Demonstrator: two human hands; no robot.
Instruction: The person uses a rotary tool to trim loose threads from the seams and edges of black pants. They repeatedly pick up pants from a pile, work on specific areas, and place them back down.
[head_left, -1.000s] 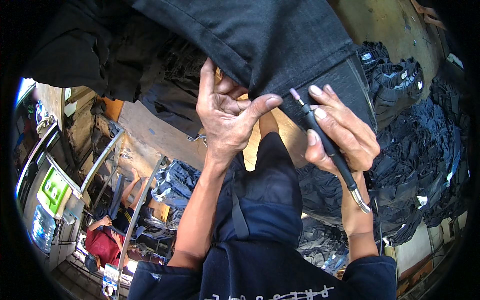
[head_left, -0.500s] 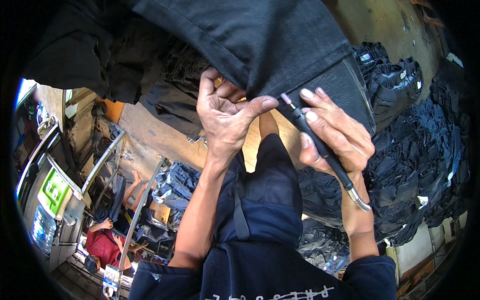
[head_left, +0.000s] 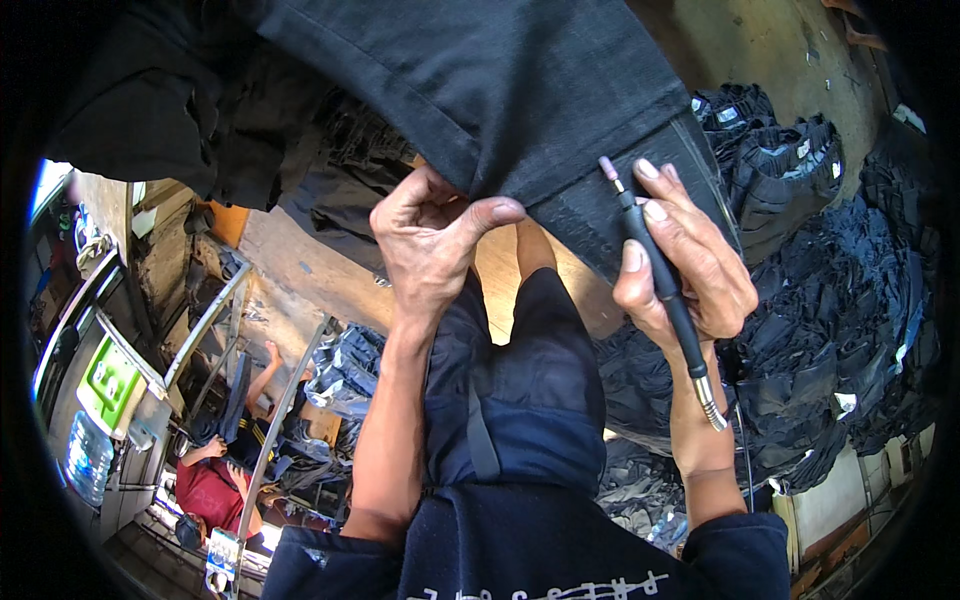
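Observation:
A dark trouser leg (head_left: 500,90) slants across the upper middle, with a flat black board (head_left: 690,165) showing at its lower right end. My left hand (head_left: 425,235) is closed on the near edge of the trousers, thumb on top and fingers curled behind the cloth. In my right hand (head_left: 705,270) is a black rotary grinder handpiece (head_left: 660,270), gripped like a pen. Its small pinkish grinding stone (head_left: 608,168) points up over the cloth close to the board; whether it touches cannot be made out. A metal spring sleeve (head_left: 710,405) forms the handpiece's rear end.
Large heaps of dark garments (head_left: 830,320) lie on the right, with folded trousers (head_left: 775,165) above them. More dark cloth (head_left: 150,120) hangs at upper left. A metal rail (head_left: 285,430), a green tray (head_left: 110,385) and a person in a red shirt (head_left: 210,490) are at lower left.
My left hand and the trousers have moved slightly left. The handpiece has swung more upright, its stone shifting right and up, away from my left thumb. More of the board shows.

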